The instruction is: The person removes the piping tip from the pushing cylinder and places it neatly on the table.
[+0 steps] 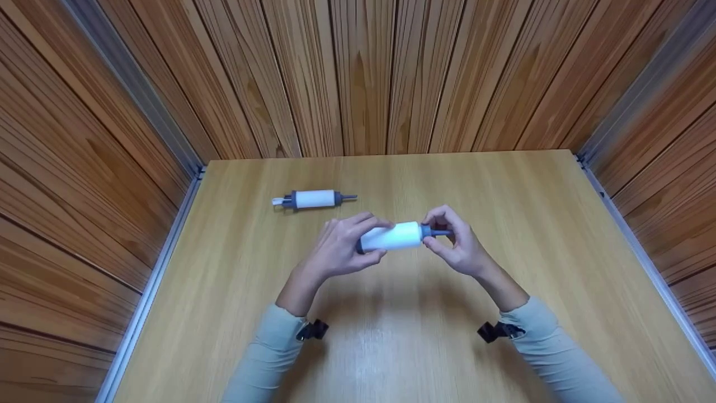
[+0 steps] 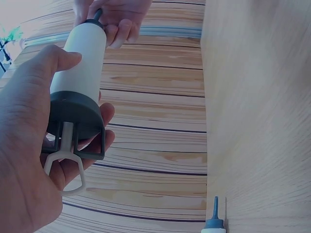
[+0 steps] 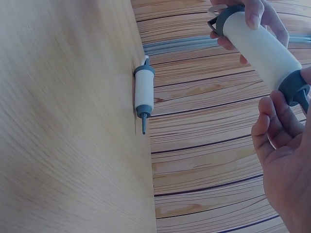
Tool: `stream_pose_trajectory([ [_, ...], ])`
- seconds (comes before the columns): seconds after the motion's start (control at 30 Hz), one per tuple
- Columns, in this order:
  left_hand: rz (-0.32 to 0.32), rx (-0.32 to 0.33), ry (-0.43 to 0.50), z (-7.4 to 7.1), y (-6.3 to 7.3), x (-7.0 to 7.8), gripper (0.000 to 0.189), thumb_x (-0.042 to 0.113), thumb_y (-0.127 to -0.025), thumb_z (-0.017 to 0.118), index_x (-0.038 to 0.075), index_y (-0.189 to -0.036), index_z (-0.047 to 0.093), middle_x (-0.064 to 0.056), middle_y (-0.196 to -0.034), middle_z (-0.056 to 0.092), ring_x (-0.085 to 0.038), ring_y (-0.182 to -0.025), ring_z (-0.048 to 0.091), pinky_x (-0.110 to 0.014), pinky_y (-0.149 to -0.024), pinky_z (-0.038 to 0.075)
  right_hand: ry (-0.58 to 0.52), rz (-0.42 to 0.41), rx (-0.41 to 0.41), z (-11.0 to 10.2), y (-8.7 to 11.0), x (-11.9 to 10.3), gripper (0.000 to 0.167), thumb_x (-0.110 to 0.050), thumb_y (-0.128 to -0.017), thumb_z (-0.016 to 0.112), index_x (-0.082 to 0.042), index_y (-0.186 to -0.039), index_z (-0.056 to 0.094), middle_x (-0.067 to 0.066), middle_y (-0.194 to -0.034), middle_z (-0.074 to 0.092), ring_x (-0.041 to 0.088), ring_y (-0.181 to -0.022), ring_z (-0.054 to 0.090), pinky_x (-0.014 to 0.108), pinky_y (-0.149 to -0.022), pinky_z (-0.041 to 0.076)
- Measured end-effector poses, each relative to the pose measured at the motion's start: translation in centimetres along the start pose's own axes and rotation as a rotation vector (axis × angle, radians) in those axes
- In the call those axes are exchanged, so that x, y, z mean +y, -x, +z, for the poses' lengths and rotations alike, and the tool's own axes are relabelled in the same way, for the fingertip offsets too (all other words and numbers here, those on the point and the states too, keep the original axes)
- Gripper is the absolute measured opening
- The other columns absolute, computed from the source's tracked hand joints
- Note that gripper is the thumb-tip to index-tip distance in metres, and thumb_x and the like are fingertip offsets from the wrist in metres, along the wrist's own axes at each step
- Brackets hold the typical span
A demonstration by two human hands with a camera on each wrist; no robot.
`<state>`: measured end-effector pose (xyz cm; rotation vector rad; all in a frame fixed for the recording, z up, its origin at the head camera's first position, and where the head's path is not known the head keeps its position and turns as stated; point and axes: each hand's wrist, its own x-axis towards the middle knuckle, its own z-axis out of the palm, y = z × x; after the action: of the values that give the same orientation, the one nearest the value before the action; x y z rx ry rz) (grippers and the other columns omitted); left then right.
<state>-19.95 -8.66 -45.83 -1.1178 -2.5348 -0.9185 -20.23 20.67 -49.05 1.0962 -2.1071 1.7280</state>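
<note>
A white icing syringe (image 1: 404, 235) with dark grey end caps is held above the table, lying roughly sideways. My left hand (image 1: 345, 244) grips its barrel near the plunger end, thumb on the near side and fingers around the far side. The right hand (image 1: 460, 246) pinches the grey nozzle cap (image 3: 293, 87), from which a thin tapered nozzle points right. In the left wrist view, a pale loop handle (image 2: 49, 167) hangs out of the grey finger-grip end. A second icing syringe (image 1: 315, 198) of the same kind lies on the table beyond my left hand, its nozzle to the right.
The wooden table (image 1: 235, 235) has wood-plank walls (image 1: 363, 78) behind it and at both sides. Grey metal rails (image 1: 184, 235) run along its left and right edges. A small black device (image 1: 314, 329) is strapped at each sleeve cuff.
</note>
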Motion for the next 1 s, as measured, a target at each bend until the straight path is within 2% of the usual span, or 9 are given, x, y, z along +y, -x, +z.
stream_pose_trajectory([
  [0.13, -0.004, 0.002, 0.003, 0.00, -0.01, 0.06, 0.042, 0.033, -0.098, 0.082, 0.015, -0.136, 0.077, -0.010, -0.126, 0.082, -0.027, -0.090, 0.078, -0.032, -0.072, 0.058, 0.014, 0.001, -0.002, -0.06, 0.15, -0.06, 0.035, 0.019, -0.090, 0.068, 0.017, -0.123, 0.054, -0.011, -0.120, 0.066, 0.004, -0.107, 0.069, 0.018, -0.098, 0.061],
  [0.3, -0.010, -0.002, 0.005, 0.02, 0.09, 0.07, 0.042, 0.034, -0.099, 0.081, 0.016, -0.136, 0.077, -0.010, -0.128, 0.082, -0.028, -0.092, 0.079, -0.033, -0.074, 0.060, 0.018, -0.005, -0.012, -0.12, 0.20, 0.08, 0.035, 0.016, -0.092, 0.069, 0.017, -0.123, 0.054, -0.008, -0.121, 0.067, 0.006, -0.108, 0.070, 0.019, -0.098, 0.061],
  [0.53, -0.010, -0.008, 0.002, -0.06, 0.10, 0.13, 0.043, 0.035, -0.098, 0.081, 0.017, -0.137, 0.076, -0.010, -0.129, 0.081, -0.028, -0.093, 0.079, -0.031, -0.074, 0.057, 0.002, -0.001, -0.019, -0.05, 0.00, 0.25, 0.026, 0.018, -0.096, 0.058, 0.014, -0.122, 0.053, -0.004, -0.106, 0.068, 0.004, -0.087, 0.066, 0.020, -0.077, 0.058],
  [0.67, -0.006, -0.012, -0.001, -0.10, 0.03, 0.18, 0.043, 0.035, -0.098, 0.081, 0.017, -0.137, 0.076, -0.009, -0.129, 0.081, -0.027, -0.093, 0.079, -0.030, -0.073, 0.056, -0.005, 0.007, -0.010, 0.04, -0.10, 0.18, 0.022, 0.020, -0.099, 0.057, 0.014, -0.119, 0.054, -0.008, -0.104, 0.068, 0.002, -0.084, 0.065, 0.019, -0.074, 0.057],
  [0.8, -0.012, -0.016, -0.001, -0.08, 0.07, 0.17, 0.043, 0.035, -0.099, 0.081, 0.018, -0.138, 0.076, -0.009, -0.130, 0.081, -0.027, -0.092, 0.078, -0.030, -0.074, 0.055, -0.003, -0.006, -0.008, 0.04, -0.06, 0.19, 0.025, 0.021, -0.095, 0.059, 0.015, -0.119, 0.054, -0.008, -0.106, 0.068, 0.001, -0.087, 0.066, 0.019, -0.077, 0.058],
  [0.9, -0.008, -0.007, -0.001, -0.04, 0.09, 0.12, 0.043, 0.035, -0.098, 0.081, 0.017, -0.137, 0.076, -0.009, -0.128, 0.082, -0.027, -0.090, 0.078, -0.029, -0.073, 0.055, -0.003, -0.018, 0.003, 0.05, 0.03, 0.19, 0.028, 0.021, -0.093, 0.062, 0.016, -0.119, 0.055, -0.008, -0.110, 0.069, 0.002, -0.094, 0.068, 0.018, -0.085, 0.060],
  [1.0, 0.007, 0.012, 0.000, -0.02, 0.09, 0.07, 0.042, 0.034, -0.097, 0.082, 0.016, -0.135, 0.077, -0.010, -0.125, 0.082, -0.026, -0.085, 0.076, -0.028, -0.069, 0.052, 0.001, -0.011, 0.009, 0.07, 0.16, 0.12, 0.026, 0.015, -0.096, 0.067, 0.017, -0.119, 0.055, -0.011, -0.116, 0.068, 0.006, -0.102, 0.070, 0.018, -0.092, 0.062],
])
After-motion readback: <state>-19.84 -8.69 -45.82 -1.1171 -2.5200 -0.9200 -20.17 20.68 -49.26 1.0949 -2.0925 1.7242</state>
